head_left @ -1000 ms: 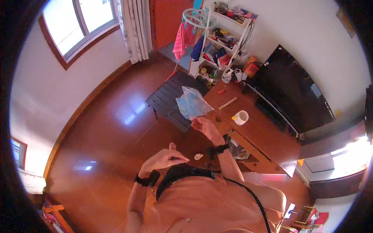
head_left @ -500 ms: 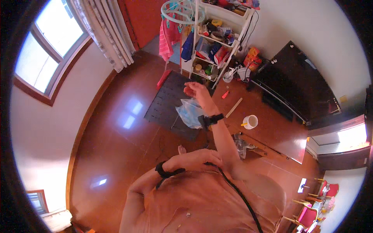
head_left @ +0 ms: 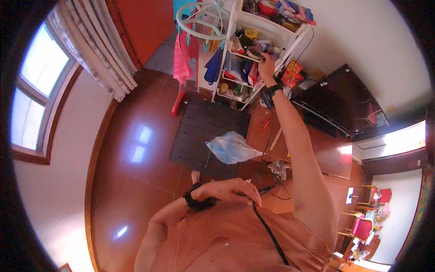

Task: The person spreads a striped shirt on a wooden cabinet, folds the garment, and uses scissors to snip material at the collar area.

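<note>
Two bare hands in view, black band [head_left: 274,88] on each wrist. Right hand [head_left: 266,68] is out at arm's length at the white rack [head_left: 267,23], fingers bent near the right end of a middle tier's front edge; can't tell if they grip anything. Left hand [head_left: 233,189] is at the belly, fingers curled by the black cord [head_left: 270,231]; can't tell if they close on it. Rack stands past the far end of the wood cabinet [head_left: 326,156], left of the TV [head_left: 342,104], tiers packed with small mixed items. Orange packet [head_left: 293,74] is just right of the right hand. Cloudy plastic bag [head_left: 233,147], bluish inside, is between rack and left hand. Pink cloth [head_left: 182,59] hangs left of the rack, under a pale ring [head_left: 204,37].
</note>
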`<move>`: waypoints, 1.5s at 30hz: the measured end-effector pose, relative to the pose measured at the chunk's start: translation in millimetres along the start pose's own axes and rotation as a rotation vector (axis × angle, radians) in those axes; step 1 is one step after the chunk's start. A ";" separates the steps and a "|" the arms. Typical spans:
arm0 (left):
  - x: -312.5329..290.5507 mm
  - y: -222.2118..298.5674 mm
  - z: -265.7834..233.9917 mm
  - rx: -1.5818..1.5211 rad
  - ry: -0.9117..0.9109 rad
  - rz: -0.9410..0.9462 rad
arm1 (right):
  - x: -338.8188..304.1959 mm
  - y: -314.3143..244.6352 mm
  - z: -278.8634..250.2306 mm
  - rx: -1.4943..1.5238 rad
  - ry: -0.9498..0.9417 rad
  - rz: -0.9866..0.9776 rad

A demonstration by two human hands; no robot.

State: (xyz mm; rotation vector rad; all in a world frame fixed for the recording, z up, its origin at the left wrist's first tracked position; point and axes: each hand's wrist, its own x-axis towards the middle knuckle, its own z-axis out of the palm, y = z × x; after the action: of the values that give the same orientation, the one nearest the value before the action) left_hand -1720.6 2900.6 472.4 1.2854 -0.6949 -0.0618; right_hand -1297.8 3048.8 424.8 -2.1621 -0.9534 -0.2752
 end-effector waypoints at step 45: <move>239.8 -228.3 382.9 -0.232 -0.420 -0.693 | -799.3 98.6 -538.7 1.218 0.876 0.784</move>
State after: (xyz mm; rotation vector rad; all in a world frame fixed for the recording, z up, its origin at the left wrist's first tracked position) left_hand -1647.6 2402.8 416.2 1.2454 -0.5429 -0.9718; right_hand -1736.2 2185.8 381.7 -0.9283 0.2754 -0.1428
